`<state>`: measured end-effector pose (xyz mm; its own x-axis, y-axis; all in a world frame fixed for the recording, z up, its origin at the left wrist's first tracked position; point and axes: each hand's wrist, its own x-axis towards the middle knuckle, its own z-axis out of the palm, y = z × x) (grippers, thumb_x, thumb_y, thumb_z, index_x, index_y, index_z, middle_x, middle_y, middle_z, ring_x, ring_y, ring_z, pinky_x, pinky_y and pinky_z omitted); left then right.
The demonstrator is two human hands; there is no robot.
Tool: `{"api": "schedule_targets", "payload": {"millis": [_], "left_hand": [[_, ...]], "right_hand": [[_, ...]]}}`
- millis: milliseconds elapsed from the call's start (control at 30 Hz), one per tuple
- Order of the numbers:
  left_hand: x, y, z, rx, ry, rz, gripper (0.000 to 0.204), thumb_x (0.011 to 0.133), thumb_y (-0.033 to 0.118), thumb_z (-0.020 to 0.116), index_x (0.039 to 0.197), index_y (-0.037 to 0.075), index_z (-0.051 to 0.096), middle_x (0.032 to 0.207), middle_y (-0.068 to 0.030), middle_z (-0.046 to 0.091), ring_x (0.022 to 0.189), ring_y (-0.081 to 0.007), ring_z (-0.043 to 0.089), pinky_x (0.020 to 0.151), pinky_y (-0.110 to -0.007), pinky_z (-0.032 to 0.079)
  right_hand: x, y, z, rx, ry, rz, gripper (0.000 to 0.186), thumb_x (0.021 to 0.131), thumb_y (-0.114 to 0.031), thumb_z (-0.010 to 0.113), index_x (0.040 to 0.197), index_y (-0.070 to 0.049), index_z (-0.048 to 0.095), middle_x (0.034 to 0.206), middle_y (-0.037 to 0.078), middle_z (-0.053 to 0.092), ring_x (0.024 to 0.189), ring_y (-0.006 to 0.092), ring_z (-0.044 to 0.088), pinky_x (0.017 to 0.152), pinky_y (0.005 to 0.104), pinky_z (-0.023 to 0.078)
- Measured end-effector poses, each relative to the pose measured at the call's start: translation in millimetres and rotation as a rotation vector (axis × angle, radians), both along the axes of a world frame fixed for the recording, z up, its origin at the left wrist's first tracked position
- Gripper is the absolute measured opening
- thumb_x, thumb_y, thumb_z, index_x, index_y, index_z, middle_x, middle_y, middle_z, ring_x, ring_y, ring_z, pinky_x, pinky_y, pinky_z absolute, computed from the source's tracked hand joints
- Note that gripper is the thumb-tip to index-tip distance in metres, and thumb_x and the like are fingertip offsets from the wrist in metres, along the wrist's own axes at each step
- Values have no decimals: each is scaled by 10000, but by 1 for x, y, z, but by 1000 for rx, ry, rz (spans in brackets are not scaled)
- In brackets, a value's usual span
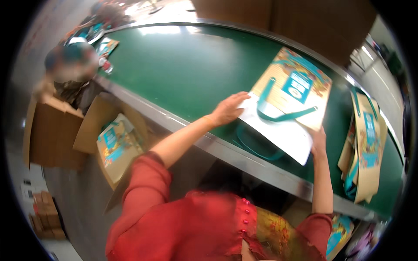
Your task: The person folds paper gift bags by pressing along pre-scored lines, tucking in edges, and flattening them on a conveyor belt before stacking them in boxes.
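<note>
A tan paper bag [320,93] with floral print, a teal label and a teal ribbon handle lies on the green table near me, its white part [283,139] toward me. A second teal loop hangs beneath it. My left hand [228,108] pinches the bag's left corner at the white part. My right hand [318,141] grips its right edge, partly hidden behind it.
More bags [365,169] lie stacked at the right. At the left are a co-worker [72,89], open cardboard boxes [54,135] with bags inside, and a small bottle [106,65]. The table's metal edge [174,126] runs before me; brown cartons [305,21] stand beyond it.
</note>
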<state>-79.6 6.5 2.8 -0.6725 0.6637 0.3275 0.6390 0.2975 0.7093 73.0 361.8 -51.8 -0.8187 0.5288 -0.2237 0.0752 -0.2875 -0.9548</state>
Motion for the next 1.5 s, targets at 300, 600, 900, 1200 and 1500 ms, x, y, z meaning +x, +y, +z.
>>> {"api": "schedule_targets", "payload": {"millis": [300,600,900,1200,1500], "left_hand": [[33,-12,21,231,-835,148,459,824,48,641,1262,-1,514,1202,-103,577,1078,-200,560,880,-301,462],[52,6,20,316,-864,213,325,840,-22,589,1165,-17,582,1041,-57,617,882,-119,579,772,-244,470],[70,-28,7,563,-883,337,353,813,-48,572,1165,-35,595,1088,-62,606,998,-136,559,894,-257,440],[75,0,-6,493,-963,538,375,793,-56,583,1167,-35,605,1098,-79,625,984,-133,575,871,-257,463],[68,-11,3,315,-861,317,408,755,60,610,1156,-18,621,1145,-108,636,1020,-158,587,897,-272,451]], "right_hand": [[30,-48,56,639,-178,-183,756,732,-32,684,1382,35,304,1168,236,543,1006,318,596,865,354,499],[17,5,71,1876,-185,46,87,818,-166,614,799,-90,575,965,91,620,772,307,621,579,440,490],[-175,167,303,1209,-139,-195,375,852,-421,610,1010,-81,624,907,143,691,826,255,678,722,366,529],[-252,105,107,1813,-211,56,777,805,-378,671,1444,-134,302,1501,202,235,1345,359,313,1038,467,353],[-133,52,26,1578,-280,436,491,908,-309,548,1301,-21,491,1400,220,408,1298,367,376,1074,443,299]]}}
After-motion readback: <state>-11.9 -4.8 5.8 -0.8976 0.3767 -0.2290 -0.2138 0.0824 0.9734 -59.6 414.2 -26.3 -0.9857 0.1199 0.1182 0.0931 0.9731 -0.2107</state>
